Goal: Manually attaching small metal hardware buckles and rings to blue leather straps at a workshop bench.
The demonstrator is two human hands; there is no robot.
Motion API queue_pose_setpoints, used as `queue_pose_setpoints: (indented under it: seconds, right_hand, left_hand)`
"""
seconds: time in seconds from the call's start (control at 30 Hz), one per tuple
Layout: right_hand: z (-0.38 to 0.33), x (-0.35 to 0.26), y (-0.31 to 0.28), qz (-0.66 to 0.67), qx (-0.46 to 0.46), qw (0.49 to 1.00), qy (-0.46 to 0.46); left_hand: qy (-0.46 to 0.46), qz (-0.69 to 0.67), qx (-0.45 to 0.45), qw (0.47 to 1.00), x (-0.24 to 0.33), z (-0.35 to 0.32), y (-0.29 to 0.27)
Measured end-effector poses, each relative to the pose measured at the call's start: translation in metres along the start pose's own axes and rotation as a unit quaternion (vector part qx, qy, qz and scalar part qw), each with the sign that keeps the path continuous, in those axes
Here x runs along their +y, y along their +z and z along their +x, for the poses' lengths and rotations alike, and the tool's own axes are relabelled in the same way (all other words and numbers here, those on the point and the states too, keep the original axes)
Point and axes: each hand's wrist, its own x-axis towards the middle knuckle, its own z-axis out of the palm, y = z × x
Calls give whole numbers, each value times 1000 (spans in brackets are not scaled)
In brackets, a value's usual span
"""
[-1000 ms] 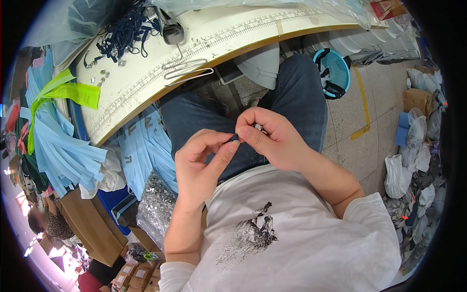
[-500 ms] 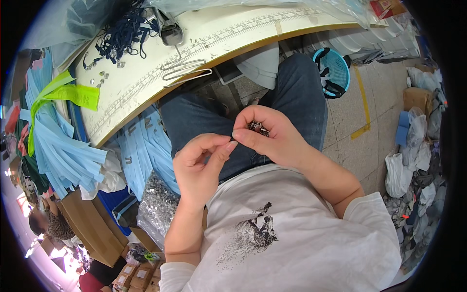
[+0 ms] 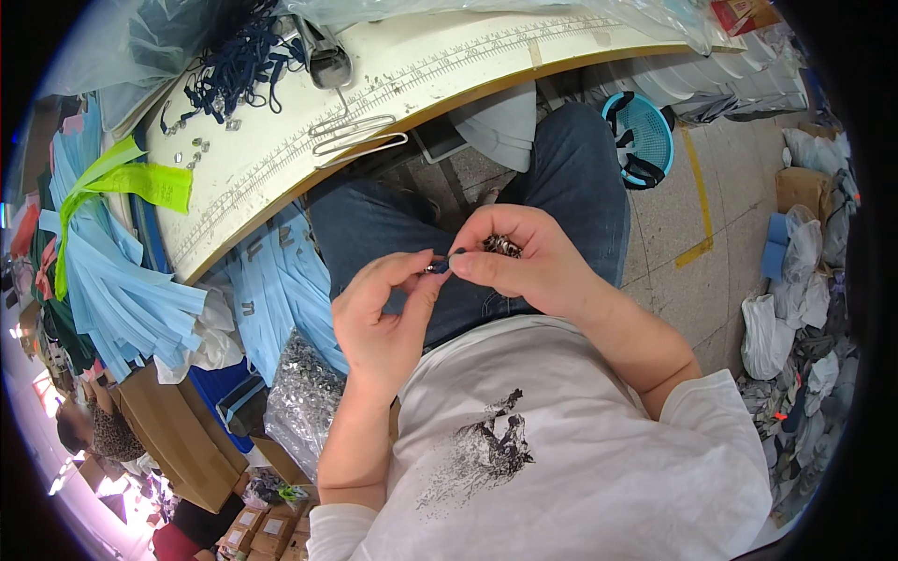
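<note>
Showing between hands (image 3: 379,304), dark piece (image 3: 441,266), seemingly pinched

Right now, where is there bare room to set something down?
The table is bare between the loose metal bits and bent wire; so is the floor between blue basket and cardboard box. It's crowded around the dark cords.

Small navy piece (image 3: 441,267), glinting silvery at its left end, roughly level, spanning left hand (image 3: 379,304) and right hand (image 3: 524,262) fingertips, fine detail too small to tell; clump of small shiny metal pieces (image 3: 502,246) heaped inside right hand's curled fingers.
</note>
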Motion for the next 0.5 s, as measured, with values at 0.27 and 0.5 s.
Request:
queue_pose_setpoints:
  seconds: [0.27,0.5]
  right_hand:
    - [6,5,-7,180,20,981,69]
    - [11,4,-2,185,16,979,88]
  left_hand:
    - [-71,-340,-87,934,-2,-4,-3]
    - [-80,-439,-124,886,-14,0,-5]
